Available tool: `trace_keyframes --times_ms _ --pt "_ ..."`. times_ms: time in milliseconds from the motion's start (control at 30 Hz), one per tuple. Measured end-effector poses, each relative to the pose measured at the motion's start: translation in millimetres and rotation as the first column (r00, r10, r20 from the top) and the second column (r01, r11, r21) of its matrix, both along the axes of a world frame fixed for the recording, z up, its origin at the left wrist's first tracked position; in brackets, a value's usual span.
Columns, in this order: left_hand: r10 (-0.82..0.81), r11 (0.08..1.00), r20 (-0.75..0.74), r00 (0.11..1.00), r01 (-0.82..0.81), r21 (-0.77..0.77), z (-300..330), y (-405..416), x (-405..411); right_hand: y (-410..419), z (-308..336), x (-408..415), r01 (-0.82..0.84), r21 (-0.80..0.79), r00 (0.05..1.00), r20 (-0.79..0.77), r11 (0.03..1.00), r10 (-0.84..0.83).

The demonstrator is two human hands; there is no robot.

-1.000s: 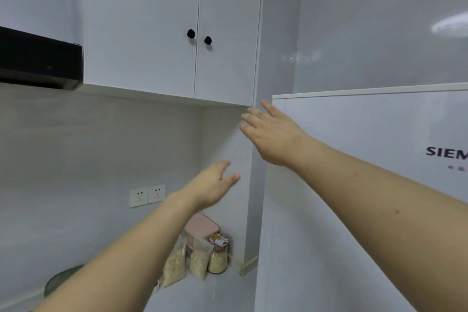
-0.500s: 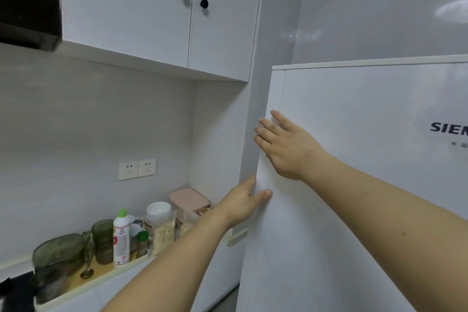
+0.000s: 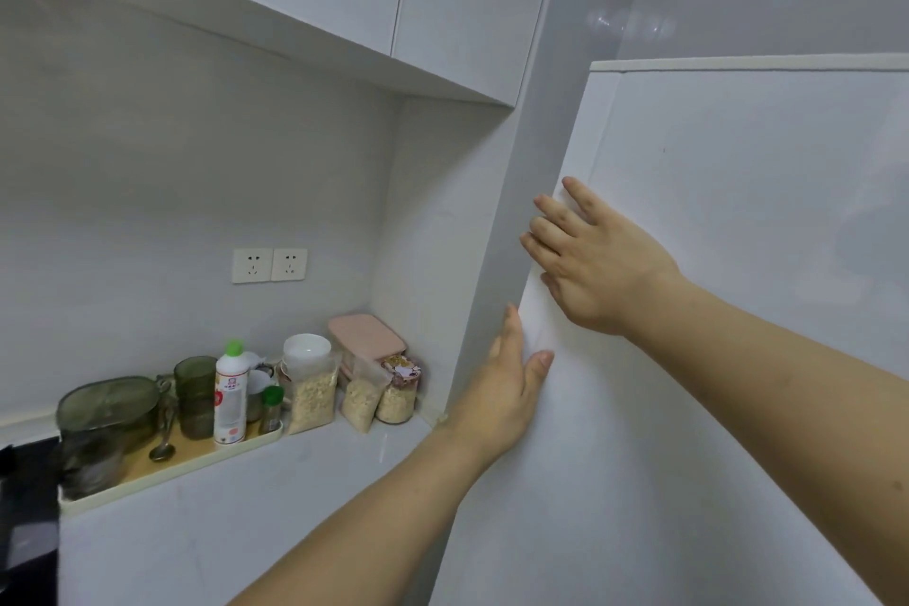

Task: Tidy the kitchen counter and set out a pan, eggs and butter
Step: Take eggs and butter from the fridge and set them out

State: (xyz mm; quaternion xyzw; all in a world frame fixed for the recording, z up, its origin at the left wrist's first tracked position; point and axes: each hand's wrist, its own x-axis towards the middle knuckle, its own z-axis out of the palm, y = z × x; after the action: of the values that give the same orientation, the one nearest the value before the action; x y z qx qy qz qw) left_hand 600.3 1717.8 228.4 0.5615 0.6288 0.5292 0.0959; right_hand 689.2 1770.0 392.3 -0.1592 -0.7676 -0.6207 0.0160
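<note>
Nearest to me, the left hand [image 3: 509,376] sits at the left edge of the white fridge door [image 3: 738,310], thumb on the front face and fingers reaching round the edge out of view. I cannot tell how firmly they hook it. Just above, the right hand [image 3: 597,266] lies flat on the same door near that edge, fingers straight and spread, gripping nothing.

Risk one, in my judgement: the door seal may resist. With one hand flat and the other holding by its fingertips, a slip off the smooth edge is likely if the pull is abrupt.

Risk two: the door edge stands close beside the tall white side panel [image 3: 521,162]. Fingers tucked into that gap could be pinched.

Risk three: farther left, the counter [image 3: 305,472] carries bags of oats [image 3: 315,396], a jar [image 3: 397,391], a pink-lidded box [image 3: 366,335] and a tray [image 3: 196,463] with a green-capped bottle [image 3: 230,391]. A left elbow swinging back could topple them.

Pan, eggs and butter are not in view; I presume the eggs and butter lie behind this door.
</note>
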Motion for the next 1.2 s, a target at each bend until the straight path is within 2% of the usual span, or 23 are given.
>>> trace_keyframes --times_ms 233,400,700,1200 --pt "0.015 0.999 0.067 0.998 -0.018 0.036 -2.4 0.5 8.1 -5.3 1.2 0.8 -0.04 -0.026 0.998 -0.05 0.999 0.039" --pt "0.022 0.999 0.144 0.989 -0.026 0.026 -0.9 -1.7 11.0 -12.9 1.4 -0.6 0.027 -0.056 0.999 -0.021 0.998 -0.029" --pt "0.021 1.0 0.168 0.986 -0.021 0.0 1.8 -9.3 10.9 -18.9 -1.5 -0.2 0.064 -0.045 0.997 -0.036 0.997 -0.065" --pt "0.106 0.994 0.166 0.98 -0.111 0.023 -1.6 -62.4 2.5 -62.7 -5.4 -2.8 -0.116 -0.013 0.991 -0.072 0.993 0.115"
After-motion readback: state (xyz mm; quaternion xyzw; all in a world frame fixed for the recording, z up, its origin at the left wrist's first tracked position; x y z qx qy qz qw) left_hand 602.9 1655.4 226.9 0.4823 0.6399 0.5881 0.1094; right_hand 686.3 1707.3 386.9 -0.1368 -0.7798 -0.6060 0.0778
